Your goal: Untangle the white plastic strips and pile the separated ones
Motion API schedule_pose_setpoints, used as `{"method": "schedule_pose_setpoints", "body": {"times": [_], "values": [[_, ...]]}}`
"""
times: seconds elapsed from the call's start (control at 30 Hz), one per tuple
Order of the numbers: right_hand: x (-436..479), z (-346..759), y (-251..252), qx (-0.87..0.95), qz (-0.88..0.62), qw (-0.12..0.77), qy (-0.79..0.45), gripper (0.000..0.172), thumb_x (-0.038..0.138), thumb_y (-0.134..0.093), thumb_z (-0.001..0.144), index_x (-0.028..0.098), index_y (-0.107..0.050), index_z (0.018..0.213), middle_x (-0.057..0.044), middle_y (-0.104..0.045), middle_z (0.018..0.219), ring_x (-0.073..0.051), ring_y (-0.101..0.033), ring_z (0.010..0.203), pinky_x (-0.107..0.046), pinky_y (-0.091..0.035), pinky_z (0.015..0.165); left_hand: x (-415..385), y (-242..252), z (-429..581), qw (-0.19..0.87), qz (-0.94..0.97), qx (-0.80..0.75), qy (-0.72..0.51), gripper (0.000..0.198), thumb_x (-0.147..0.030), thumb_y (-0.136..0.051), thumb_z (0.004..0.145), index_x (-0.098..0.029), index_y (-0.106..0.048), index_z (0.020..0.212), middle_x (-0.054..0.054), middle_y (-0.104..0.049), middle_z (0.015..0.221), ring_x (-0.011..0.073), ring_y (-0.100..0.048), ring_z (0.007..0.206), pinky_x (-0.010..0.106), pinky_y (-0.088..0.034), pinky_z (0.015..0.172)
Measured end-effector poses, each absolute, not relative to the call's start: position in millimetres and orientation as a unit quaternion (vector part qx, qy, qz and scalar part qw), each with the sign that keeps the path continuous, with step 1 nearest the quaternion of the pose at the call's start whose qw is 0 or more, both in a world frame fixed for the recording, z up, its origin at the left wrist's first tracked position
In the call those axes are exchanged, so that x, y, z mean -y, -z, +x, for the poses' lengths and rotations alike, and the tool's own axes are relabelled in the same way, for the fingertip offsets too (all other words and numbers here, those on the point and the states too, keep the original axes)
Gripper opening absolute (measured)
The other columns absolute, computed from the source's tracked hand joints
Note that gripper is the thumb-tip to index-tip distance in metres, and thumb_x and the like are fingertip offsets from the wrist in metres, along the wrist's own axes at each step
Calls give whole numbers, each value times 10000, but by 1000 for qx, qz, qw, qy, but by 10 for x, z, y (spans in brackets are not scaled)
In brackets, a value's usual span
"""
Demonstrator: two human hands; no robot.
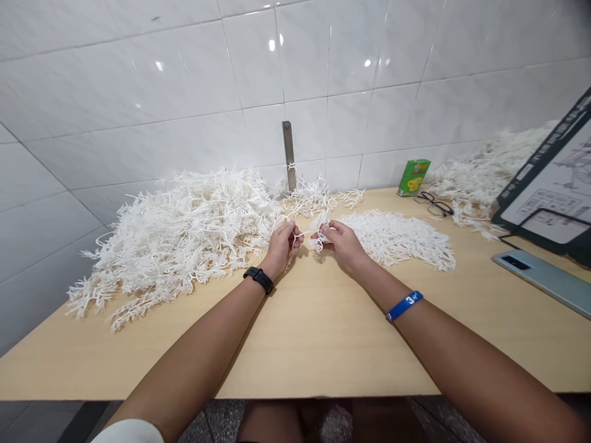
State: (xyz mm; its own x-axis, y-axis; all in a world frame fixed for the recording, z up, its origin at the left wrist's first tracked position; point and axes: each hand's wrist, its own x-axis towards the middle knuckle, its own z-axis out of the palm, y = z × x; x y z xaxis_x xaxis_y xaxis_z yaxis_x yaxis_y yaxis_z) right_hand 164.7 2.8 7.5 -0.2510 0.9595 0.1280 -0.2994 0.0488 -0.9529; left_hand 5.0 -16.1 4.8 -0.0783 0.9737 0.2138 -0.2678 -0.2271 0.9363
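Observation:
Thin white branching strands, perhaps plastic, are between my two hands over the middle of the table. My left hand (283, 243) is closed in a pinch on the end of a white strand. A little to its right, my right hand (340, 243) is closed on a small bunch of the same white strands (318, 237). A large tangled pile of white strands (194, 227) rises to the left of my left hand. Just right of my right hand, a flatter heap of strands (397, 237) lies more neatly spread. What the fingertips cover is hidden.
An upright metal strip (288, 154) stands by the tiled wall (184, 74), with loose strands (309, 197) at its foot. Toward the right are a green box (414, 178), eyeglasses (434, 203), another strand pile (489, 169), a dark printed case (554, 191) and a phone (549, 283).

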Motion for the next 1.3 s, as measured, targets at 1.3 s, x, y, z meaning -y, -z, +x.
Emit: {"method": "schedule_pose_setpoints", "body": {"times": [1.3], "values": [[-82, 1663, 28, 642, -346, 524, -441, 322, 495, -550, 838, 196, -663, 874, -29, -644, 809, -153, -558, 714, -268, -439, 642, 193, -54, 142, 465, 489, -446, -588, 327, -377, -760, 719, -170, -526, 818, -27, -545, 683, 89, -541, 614, 225, -440, 605]]}}
